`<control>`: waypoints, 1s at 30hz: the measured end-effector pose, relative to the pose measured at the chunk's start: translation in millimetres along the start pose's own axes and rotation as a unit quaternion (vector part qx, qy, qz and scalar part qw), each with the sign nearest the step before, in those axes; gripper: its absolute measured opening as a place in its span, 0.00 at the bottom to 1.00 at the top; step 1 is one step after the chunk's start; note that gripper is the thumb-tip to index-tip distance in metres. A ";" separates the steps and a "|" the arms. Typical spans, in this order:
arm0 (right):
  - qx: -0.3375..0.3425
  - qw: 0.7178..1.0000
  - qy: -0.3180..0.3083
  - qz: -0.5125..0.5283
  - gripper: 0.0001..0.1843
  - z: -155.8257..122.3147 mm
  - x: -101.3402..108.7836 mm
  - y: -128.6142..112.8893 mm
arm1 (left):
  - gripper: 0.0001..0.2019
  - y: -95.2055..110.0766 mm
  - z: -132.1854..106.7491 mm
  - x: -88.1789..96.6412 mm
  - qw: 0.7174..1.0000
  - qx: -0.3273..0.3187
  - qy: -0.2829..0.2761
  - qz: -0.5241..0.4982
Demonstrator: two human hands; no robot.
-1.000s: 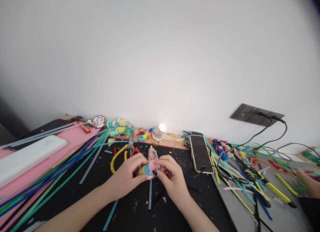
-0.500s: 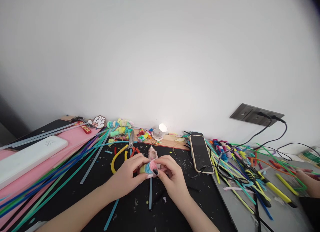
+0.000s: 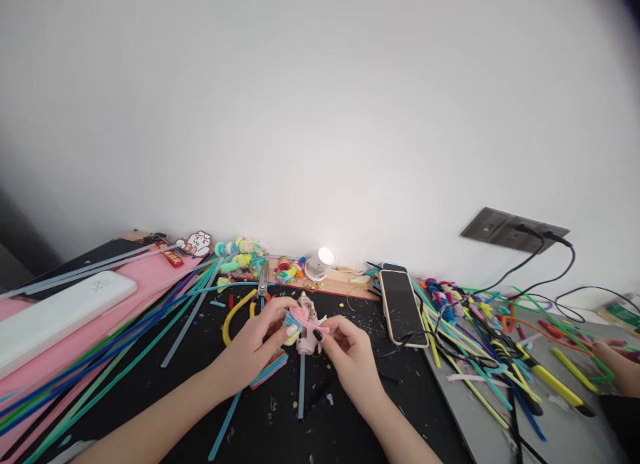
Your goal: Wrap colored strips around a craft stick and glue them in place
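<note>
Head view: left hand and right hand, grips tight on pastel coiled roll.

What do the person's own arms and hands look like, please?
Both forearms are bare, with no sleeves, watch or rings in view. The left hand has pale polished nails; the right hand shows a black-painted thumbnail.

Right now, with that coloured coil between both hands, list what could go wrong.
1. The coil held in the left hand may unwind if the right hand lets the pink strip slip from its pinch.
2. The scissors lie just beyond the left hand; a careless reach forward could catch them.
</note>
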State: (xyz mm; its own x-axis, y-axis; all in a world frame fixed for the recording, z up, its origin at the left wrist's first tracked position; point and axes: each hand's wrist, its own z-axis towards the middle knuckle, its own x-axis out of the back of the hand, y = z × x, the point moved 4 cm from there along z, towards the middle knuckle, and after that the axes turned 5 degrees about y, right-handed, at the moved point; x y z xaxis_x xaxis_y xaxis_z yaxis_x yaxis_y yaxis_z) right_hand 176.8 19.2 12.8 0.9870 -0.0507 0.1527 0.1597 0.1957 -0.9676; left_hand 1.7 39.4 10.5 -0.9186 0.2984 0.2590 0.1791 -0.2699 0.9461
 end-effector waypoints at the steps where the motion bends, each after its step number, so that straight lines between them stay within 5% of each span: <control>1: 0.002 1.000 0.002 0.009 0.09 -0.2 0.2 -1.4 | 0.12 -1.0 0.2 -0.4 1.000 0.000 -0.005 -0.003; 21: -0.005 1.000 -0.009 0.014 0.15 -0.1 -1.6 1.1 | 0.10 2.9 1.1 -2.6 0.999 0.011 -0.030 0.001; 30: -0.042 0.997 -0.027 0.050 0.19 -0.2 -4.9 2.7 | 0.07 5.0 -0.5 -7.1 0.987 0.035 -0.073 -0.139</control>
State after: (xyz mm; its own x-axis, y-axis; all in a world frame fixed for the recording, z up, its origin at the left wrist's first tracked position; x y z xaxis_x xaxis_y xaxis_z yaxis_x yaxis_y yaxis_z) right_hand 172.3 19.8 9.4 0.9978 0.0186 0.0633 0.0608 0.1137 -0.9917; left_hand 8.9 35.4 13.4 -0.8762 0.4819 0.0073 -0.0445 -0.0961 0.9944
